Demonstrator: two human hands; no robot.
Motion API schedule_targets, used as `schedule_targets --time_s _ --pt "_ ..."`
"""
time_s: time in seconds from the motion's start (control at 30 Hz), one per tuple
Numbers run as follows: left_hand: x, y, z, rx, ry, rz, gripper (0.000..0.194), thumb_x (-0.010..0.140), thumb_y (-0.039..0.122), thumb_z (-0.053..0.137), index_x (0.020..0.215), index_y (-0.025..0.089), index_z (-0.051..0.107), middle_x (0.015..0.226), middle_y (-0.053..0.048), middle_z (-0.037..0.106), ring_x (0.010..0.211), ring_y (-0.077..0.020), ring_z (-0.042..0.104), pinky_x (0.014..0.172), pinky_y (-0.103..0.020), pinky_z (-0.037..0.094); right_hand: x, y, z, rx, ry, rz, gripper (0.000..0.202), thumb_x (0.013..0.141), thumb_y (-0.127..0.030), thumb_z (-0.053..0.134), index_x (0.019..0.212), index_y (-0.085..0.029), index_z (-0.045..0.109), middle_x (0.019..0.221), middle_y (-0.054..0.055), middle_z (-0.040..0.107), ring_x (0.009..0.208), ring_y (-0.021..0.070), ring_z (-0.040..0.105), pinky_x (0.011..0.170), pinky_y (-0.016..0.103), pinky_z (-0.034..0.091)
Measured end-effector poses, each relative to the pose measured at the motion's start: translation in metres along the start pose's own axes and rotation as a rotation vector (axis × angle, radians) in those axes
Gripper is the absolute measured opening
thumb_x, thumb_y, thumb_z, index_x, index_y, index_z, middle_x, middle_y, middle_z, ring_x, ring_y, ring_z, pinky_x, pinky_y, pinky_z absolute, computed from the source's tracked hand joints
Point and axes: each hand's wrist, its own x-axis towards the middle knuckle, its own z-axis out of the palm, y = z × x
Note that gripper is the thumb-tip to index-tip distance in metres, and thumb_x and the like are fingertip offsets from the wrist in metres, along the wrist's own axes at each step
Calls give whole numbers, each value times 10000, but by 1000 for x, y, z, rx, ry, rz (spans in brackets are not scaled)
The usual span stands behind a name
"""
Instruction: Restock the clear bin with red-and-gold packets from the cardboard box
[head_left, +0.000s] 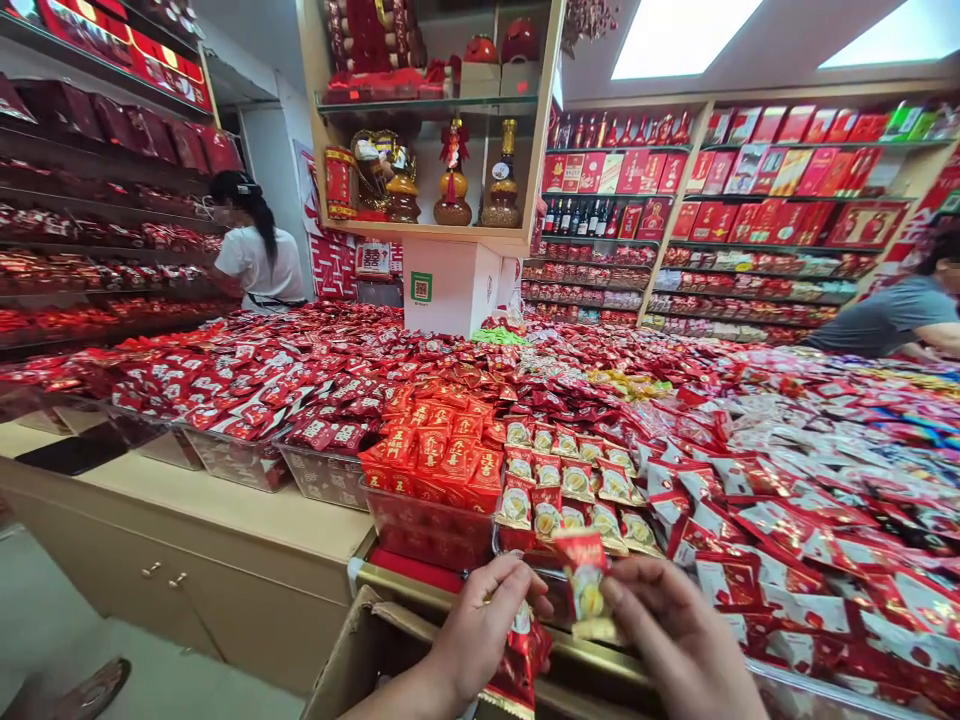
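Observation:
My left hand (487,615) is closed on red candy packets (525,650) above an open cardboard box (352,650). To its right, my right hand (675,625) pinches one red and gold packet (586,585) between thumb and fingers, upright and slightly blurred. Just beyond both hands lie rows of similar red and gold packets (576,480) with a round yellowish picture. Beside them on the left, a clear bin (431,525) is heaped with bright red packets (435,445).
More packets (810,520) cover the display at right. A counter (300,515) holds a dark flat object (71,455). Shelving (427,235) hangs ahead. A person in white (266,260) stands back left; another in grey (877,315) leans at right. A sandalled foot (101,690) shows lower left.

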Motion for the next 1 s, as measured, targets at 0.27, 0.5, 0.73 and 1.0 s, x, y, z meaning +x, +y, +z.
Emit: schedule_targets --time_s 0.27,0.5,0.73,1.0 --pt "1 -7 -1 179 1 58 330 781 473 482 760 156 571 732 -17 615 550 -100 505 528 -203 385 171 -33 14 -706 156 -48 123 729 -219 529 824 -141 542 795 94 654 732 184 600 618 266 406" --pt "12 -20 -7 282 -5 98 388 752 503 478 752 132 591 684 -50 646 516 -100 464 505 -214 324 208 1 32 -978 86 -25 80 696 -182 562 747 -128 591 741 79 647 693 175 583 601 269 385" --pt "16 -30 -10 315 -23 113 454 740 564 450 785 133 587 714 -77 670 604 -141 533 563 -235 361 199 -5 31 -1115 33 -144 83 685 -156 527 631 -150 589 732 128 644 722 235 582 578 288 353" --pt "15 -22 -5 143 13 88 456 728 568 481 894 153 571 649 -51 663 620 -169 560 649 -278 400 79 -60 64 -816 -145 -709 288 827 -360 438 1034 -189 542 1030 107 612 940 228 550 778 356 437"
